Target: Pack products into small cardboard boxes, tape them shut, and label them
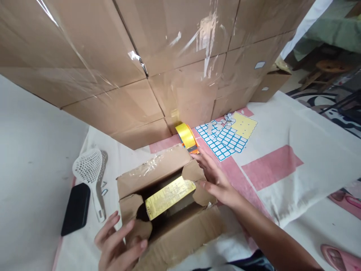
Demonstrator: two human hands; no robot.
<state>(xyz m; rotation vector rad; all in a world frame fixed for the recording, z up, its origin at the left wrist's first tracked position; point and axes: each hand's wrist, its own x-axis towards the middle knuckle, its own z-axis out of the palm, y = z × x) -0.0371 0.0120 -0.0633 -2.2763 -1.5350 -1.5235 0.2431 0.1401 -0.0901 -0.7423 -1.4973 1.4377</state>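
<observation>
At the left end of an open brown cardboard box (186, 235), the left hand (121, 242) spreads its fingers wide and loose over a torn end flap. At the opposite end, the right hand (216, 178) lays its thumb on the other torn flap and its fingers along the far right corner; whether it pinches the cardboard, I cannot tell. The box stands on a white cloth with pink patches (316, 131), near its front edge, its long flaps folded outward. Inside lies an oblong yellow printed piece (169, 197), slanting between the end flaps. Just beyond the far right corner sits a yellow tape roll in an orange dispenser (186, 136). Farther right, toward the cloth's back edge, lie blue-outlined white label sheets (225, 146), partly overlapped by a yellow scalloped sheet (244, 125). Near the cloth's left edge, a white perforated scoop (88, 167) lies beside a black rectangular object (76, 209). Behind everything rises a film-wrapped stack of brown cartons (180, 90).
</observation>
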